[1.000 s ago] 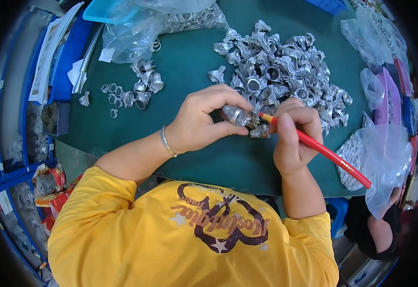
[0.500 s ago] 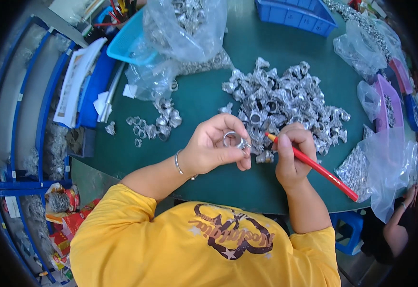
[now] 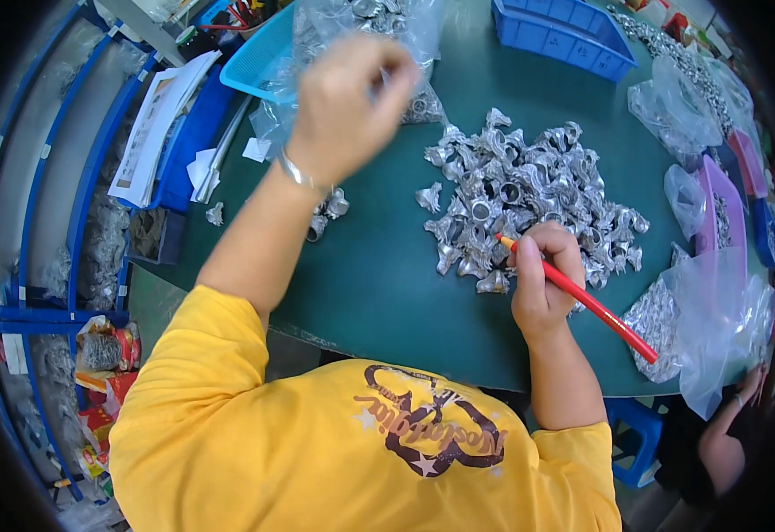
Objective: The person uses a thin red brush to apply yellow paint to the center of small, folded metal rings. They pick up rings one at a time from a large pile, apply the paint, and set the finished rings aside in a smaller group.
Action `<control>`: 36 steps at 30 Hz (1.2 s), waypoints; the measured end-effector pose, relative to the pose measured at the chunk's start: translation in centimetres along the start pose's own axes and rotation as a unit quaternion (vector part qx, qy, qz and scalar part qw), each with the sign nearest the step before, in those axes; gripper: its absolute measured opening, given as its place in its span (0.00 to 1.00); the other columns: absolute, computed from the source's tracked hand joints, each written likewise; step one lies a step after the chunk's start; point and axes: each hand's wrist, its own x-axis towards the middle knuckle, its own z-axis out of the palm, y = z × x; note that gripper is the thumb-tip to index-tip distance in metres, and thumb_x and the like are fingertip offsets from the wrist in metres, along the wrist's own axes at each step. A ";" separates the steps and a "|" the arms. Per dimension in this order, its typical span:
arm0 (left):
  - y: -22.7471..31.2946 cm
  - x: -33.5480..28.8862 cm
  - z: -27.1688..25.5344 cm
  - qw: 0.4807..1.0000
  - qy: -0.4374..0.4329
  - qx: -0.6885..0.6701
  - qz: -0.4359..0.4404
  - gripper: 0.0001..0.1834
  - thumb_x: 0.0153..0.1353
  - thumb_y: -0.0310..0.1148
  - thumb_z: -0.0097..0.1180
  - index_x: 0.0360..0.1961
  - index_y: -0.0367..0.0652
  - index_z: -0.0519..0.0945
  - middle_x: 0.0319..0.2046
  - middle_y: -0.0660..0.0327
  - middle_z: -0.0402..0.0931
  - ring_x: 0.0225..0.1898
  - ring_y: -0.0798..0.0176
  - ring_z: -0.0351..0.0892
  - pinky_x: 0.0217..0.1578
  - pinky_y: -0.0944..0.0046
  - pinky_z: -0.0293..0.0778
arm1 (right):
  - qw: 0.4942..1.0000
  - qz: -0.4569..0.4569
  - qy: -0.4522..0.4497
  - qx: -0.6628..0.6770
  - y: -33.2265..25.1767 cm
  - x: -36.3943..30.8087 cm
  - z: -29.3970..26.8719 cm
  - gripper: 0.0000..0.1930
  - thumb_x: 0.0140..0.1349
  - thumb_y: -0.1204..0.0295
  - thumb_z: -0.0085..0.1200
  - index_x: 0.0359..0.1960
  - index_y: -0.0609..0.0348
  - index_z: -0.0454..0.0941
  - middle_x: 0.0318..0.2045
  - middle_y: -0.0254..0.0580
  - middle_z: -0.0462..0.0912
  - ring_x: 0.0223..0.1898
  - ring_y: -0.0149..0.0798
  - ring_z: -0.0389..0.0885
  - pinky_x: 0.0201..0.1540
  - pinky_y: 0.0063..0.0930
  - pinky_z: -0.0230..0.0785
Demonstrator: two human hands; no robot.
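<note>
The right hand has its grip closed round a red pencil, the tip pointing far and left over the near side of a pile of silver ring pieces; whether tip and pile touch, I cannot tell. The pile sits right of centre on the green worktop, with one loose piece just beside its left edge. The left hand is at the far left, in front of a clear bag of metal pieces; its fingers are curled but blurred, so I cannot tell how far open that grip is or whether it holds anything. A light-blue basket is beside the bag. A few more pieces show near the left wrist, and a blue tray lies beyond the pile
</note>
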 end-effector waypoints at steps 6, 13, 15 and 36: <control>3.3 -9.4 3.0 0.964 -0.244 -0.025 -0.102 0.11 0.47 0.29 0.68 0.26 0.38 0.77 0.34 0.53 0.75 0.36 0.50 0.76 0.37 0.58 0.73 | 1.000 -0.011 -0.011 -0.002 -0.3 0.1 0.2 0.05 0.54 0.83 0.54 0.26 0.63 0.72 0.20 0.41 0.75 0.22 0.37 0.71 0.29 0.28 0.62; 3.5 -9.9 3.5 0.838 -0.118 -0.422 -0.324 0.07 0.56 0.25 0.64 0.28 0.36 0.77 0.49 0.54 0.72 0.45 0.64 0.77 0.40 0.65 0.76 | 1.000 -0.008 -0.011 -0.003 -0.2 0.2 0.3 0.05 0.54 0.84 0.55 0.25 0.62 0.72 0.21 0.41 0.75 0.23 0.37 0.71 0.29 0.28 0.63; 4.8 -9.5 2.8 0.746 -0.134 -0.534 -0.375 0.04 0.57 0.23 0.62 0.30 0.35 0.78 0.50 0.53 0.72 0.47 0.63 0.76 0.43 0.64 0.76 | 1.000 -0.008 -0.011 -0.004 -0.1 0.2 0.4 0.05 0.54 0.83 0.55 0.26 0.62 0.72 0.21 0.41 0.75 0.23 0.37 0.71 0.29 0.28 0.64; 6.0 -10.8 2.1 0.652 -0.190 -0.651 -0.340 0.14 0.63 0.25 0.56 0.49 0.33 0.76 0.40 0.57 0.78 0.35 0.68 0.82 0.32 0.71 0.79 | 1.000 -0.011 0.002 0.028 0.1 0.0 0.0 0.04 0.57 0.81 0.54 0.29 0.63 0.71 0.23 0.42 0.77 0.24 0.37 0.72 0.30 0.28 0.65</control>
